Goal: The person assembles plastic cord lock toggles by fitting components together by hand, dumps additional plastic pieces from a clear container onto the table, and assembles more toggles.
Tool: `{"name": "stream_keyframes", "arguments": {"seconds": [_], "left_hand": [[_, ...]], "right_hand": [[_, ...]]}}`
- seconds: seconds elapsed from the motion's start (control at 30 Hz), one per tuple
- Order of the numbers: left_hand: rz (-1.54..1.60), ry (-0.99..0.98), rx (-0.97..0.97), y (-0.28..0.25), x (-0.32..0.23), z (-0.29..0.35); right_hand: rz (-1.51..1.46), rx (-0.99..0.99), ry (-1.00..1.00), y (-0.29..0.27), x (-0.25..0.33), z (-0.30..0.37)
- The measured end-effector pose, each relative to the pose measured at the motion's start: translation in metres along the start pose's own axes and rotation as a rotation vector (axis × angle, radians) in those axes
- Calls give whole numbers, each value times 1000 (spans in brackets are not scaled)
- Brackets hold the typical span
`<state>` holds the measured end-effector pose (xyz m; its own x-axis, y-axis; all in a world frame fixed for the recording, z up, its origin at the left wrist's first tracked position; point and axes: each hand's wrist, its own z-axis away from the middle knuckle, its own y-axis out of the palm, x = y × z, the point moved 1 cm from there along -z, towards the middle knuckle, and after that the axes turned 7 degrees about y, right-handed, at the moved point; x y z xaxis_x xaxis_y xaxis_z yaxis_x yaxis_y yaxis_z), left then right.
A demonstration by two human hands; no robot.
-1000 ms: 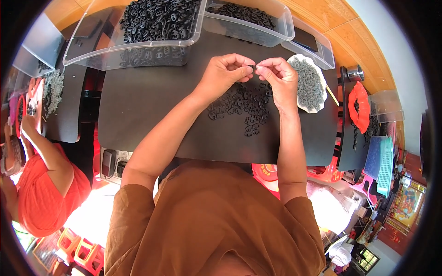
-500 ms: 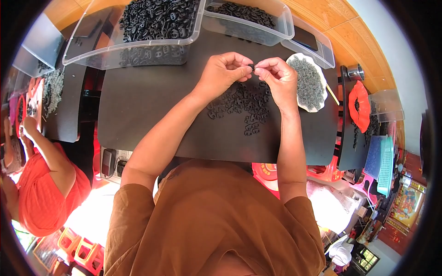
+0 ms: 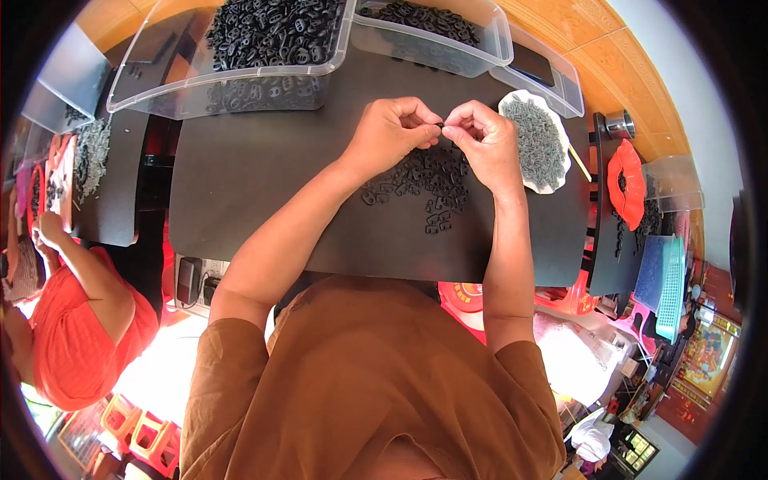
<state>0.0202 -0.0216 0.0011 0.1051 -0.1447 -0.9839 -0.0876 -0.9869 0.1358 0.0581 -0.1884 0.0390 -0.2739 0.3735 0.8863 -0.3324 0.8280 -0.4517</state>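
My left hand (image 3: 390, 136) pinches a small black plastic piece (image 3: 439, 126) between thumb and fingertips, above the table. My right hand (image 3: 486, 146) meets it there, its thumb and fingertips closed right against the piece. Anything the right fingertips hold is too small to make out. Below both hands lies a loose spread of small black plastic pieces (image 3: 420, 178), with several more (image 3: 438, 222) nearer to me. To the right of my right hand stands a white scalloped bowl (image 3: 546, 189) heaped with tiny grey parts (image 3: 534, 144), perhaps springs.
On the dark table (image 3: 232, 176), a large clear bin (image 3: 232, 78) of black pieces stands at the far left. Beside it are a second clear bin (image 3: 448, 60) and a smaller clear tray (image 3: 570, 94). A person in red (image 3: 96, 320) works at a table on the left.
Both hands stay together at nearly the same spot. The left hand has turned slightly and lowered a little, and less of the black piece shows between the fingertips.
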Motion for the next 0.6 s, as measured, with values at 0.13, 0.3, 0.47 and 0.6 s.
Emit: {"name": "stream_keyframes", "arguments": {"seconds": [0.13,0.3,0.47,0.6], "left_hand": [[8,-29,15,3,2,0],[243,6,-71,9,6,-5],[407,14,-169,18,1,-9],[407,26,-94,34,-3,-18]], "right_hand": [[32,75,47,-4,-3,0],[-177,-1,58,-3,-6,-5],[-432,-36,93,-6,-1,-4],[-458,-8,87,-21,-16,-4]]}}
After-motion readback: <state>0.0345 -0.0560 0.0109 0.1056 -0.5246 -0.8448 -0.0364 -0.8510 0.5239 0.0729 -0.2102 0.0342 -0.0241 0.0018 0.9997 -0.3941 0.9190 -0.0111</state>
